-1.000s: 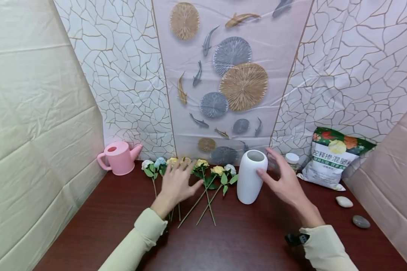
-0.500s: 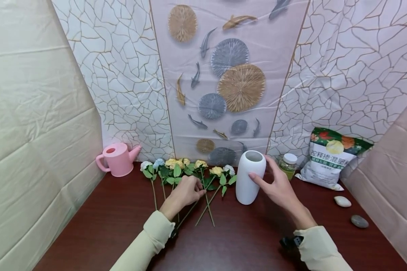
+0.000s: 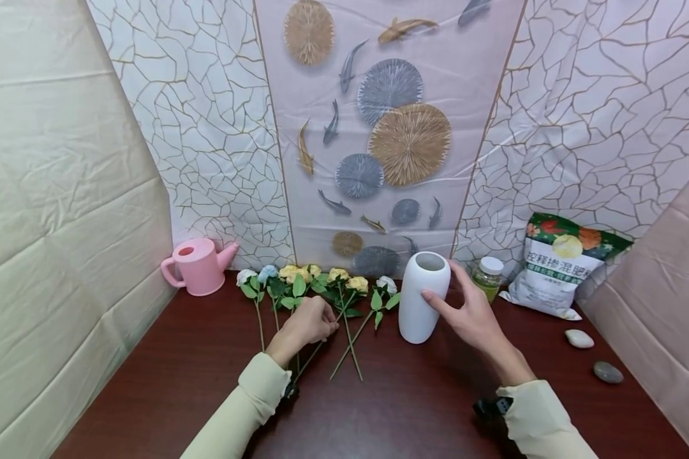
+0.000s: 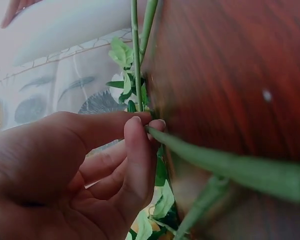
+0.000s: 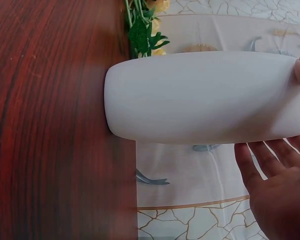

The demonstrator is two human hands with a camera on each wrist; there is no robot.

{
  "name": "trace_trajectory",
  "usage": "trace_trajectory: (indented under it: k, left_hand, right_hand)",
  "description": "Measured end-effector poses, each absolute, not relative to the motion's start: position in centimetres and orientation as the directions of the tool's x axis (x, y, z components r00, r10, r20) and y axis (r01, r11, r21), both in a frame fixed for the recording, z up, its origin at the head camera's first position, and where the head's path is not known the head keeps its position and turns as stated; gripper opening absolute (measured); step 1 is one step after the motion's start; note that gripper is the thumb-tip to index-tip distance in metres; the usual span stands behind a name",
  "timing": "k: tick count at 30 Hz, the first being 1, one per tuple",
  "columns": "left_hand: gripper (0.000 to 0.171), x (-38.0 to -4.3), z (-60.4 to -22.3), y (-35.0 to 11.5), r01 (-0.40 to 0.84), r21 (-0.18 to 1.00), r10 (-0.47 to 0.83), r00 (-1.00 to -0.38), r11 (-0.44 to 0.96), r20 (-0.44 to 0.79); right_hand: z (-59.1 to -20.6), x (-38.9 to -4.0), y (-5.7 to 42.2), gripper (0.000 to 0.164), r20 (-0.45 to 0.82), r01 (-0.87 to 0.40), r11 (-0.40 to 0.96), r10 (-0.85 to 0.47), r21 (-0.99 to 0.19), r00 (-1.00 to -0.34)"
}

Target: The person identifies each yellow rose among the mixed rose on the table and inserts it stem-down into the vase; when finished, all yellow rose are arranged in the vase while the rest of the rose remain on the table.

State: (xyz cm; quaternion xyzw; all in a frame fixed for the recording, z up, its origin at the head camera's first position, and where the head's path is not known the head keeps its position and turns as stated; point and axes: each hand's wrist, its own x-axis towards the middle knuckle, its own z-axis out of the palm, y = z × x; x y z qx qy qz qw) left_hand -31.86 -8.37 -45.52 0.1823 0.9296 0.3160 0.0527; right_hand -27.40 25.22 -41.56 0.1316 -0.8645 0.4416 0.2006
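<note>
My left hand (image 3: 305, 324) is low over a row of artificial flowers, pinching a green flower stem (image 4: 215, 159) between thumb and fingertips, as the left wrist view shows. That stem seems to lead up to a yellow flower (image 3: 357, 285) right of the hand. Several other stems lie beside it, with yellow, white (image 3: 386, 284) and blue (image 3: 268, 273) heads toward the back wall. A tall white vase (image 3: 420, 309) stands upright on the table, its round mouth uncovered. My right hand (image 3: 482, 319) holds it from the right, thumb on its front and fingers around the far side.
A pink watering can (image 3: 200, 271) stands at the back left. Behind the right hand are a lidded jar (image 3: 488, 278) and a fertilizer bag (image 3: 559, 268). Two stones, one pale (image 3: 579, 338) and one grey (image 3: 608, 371), lie at the right. Cloth walls enclose the dark red table (image 3: 367, 421).
My left hand came down from above the flowers, its spread fingers closing on a stem; a yellow head shifted slightly left. My right hand closed in on the vase, which stays in place.
</note>
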Motion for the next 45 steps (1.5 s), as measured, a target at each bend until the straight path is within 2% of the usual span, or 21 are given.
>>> trace_trajectory:
  k: [13,24,30,35,41,45]
  left_hand:
    - [0.011,-31.7,-44.5,-9.0,0.272,0.612,0.324,-0.946,0.743,0.027]
    - [0.013,-31.8,-42.7,-9.4,0.243,0.703,0.291,-0.955,0.668,0.053]
    - [0.012,-32.0,-42.4,-10.0,0.239,0.685,0.267,-0.961,0.688,0.067]
    - [0.015,-32.2,-42.2,-10.3,0.281,0.645,0.262,-0.956,0.710,0.128]
    - [0.008,-32.5,-41.7,-10.5,0.311,0.597,0.199,-0.948,0.739,0.247]
    - [0.005,-32.5,-41.6,-10.5,0.298,0.598,0.165,-0.949,0.744,0.269]
  right_hand:
    - [-38.5,-25.0,23.3,0.069,0.467,-0.405,0.589,-0.053,-0.699,-0.883]
    - [-38.9,-25.0,23.3,0.068,0.470,-0.407,0.579,-0.047,-0.706,-0.882]
    - [-38.9,-25.0,23.3,0.068,0.478,-0.416,0.573,-0.047,-0.707,-0.877]
    - [-38.9,-25.0,23.4,0.067,0.484,-0.423,0.571,-0.050,-0.704,-0.874]
    - [-39.0,-25.1,23.4,0.066,0.481,-0.422,0.574,-0.055,-0.702,-0.875]
    - [-39.0,-25.0,23.4,0.066,0.476,-0.418,0.572,-0.054,-0.706,-0.878]
